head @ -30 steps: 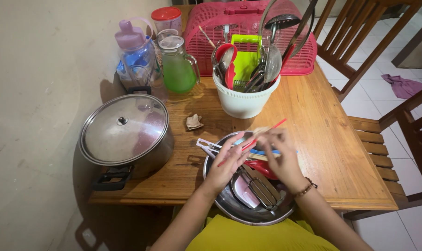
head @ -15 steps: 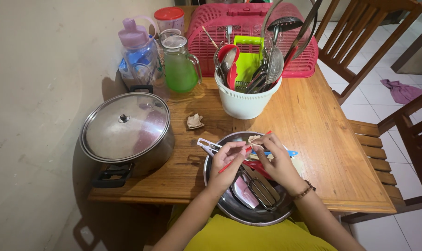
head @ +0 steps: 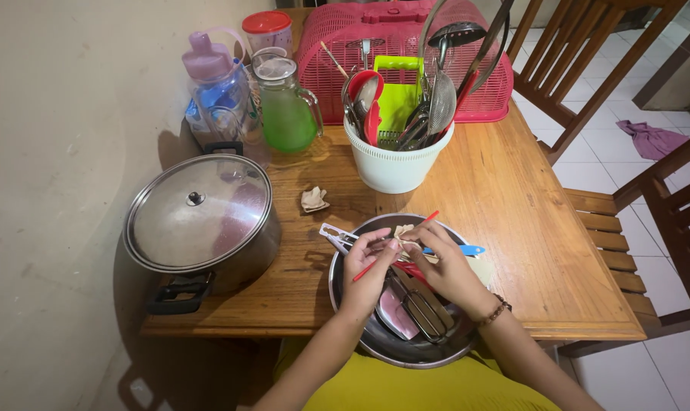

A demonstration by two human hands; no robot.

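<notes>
Both hands have drawn nearer over the steel bowl (head: 345, 301) on the wooden table (head: 512, 228) beside a tiled floor (head: 611, 164). Left hand (head: 366, 270) and right hand (head: 444, 266) pinch a red stick (head: 430, 218), apparently with a cloth scrap.

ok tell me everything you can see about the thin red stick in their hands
The red stick is thin, straight and looks like plastic. It lies at a slant over the steel bowl, upper end toward the white utensil tub, lower end toward the person. The left hand pinches its lower half; the right hand presses a small beige cloth against its middle.
</notes>
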